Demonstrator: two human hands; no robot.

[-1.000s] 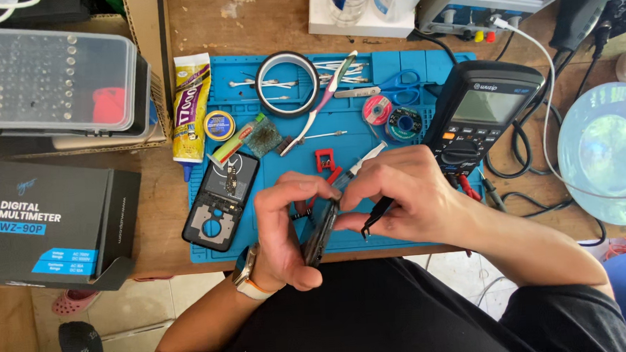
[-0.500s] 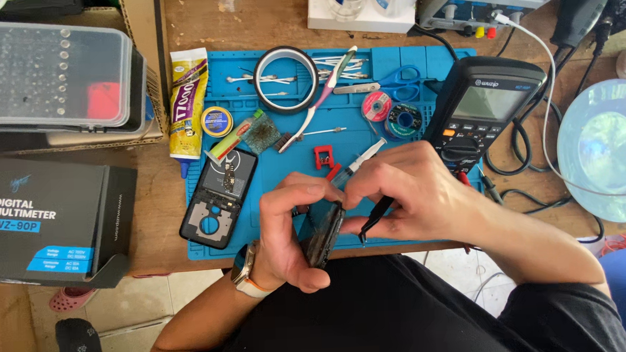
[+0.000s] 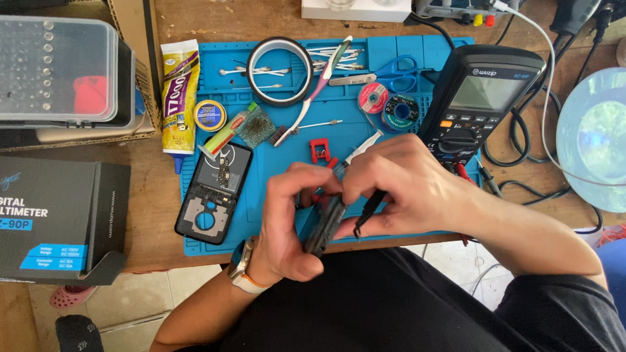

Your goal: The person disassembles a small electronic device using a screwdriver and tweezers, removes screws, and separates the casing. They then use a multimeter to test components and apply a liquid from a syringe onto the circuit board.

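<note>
— Since the last look, what has moved?

— Barely anything: your left hand (image 3: 294,220) has kept its wrap around the dark phone body (image 3: 324,227), and your right hand (image 3: 399,186) has stayed pressed in from 3 o'clock. Both sit a touch lower toward the near edge of the blue work mat (image 3: 273,228) than a second ago.

— Which way does the phone lie?

— You hold it edge-on, its long axis slanted from about 7 o'clock up to 1 o'clock, the upper end tucked between your two thumbs. It hangs just over the mat's near edge, at 6 o'clock from the roll of tape (image 3: 280,71).

— And your grips?

— Your left fingers are curled closed around the lower half of the phone. Your right fingers are bunched narrow, pinching black tweezers (image 3: 367,212) whose tip points down toward 7 o'clock, just beside the phone; whether the tip touches it I cannot tell.

— What lies around?

— At 9 o'clock from your hands, an opened phone back (image 3: 214,194) lies flat on the mat. At 2 o'clock sits the black multimeter (image 3: 482,99), with the scissors (image 3: 393,72) just beyond at 12.
</note>
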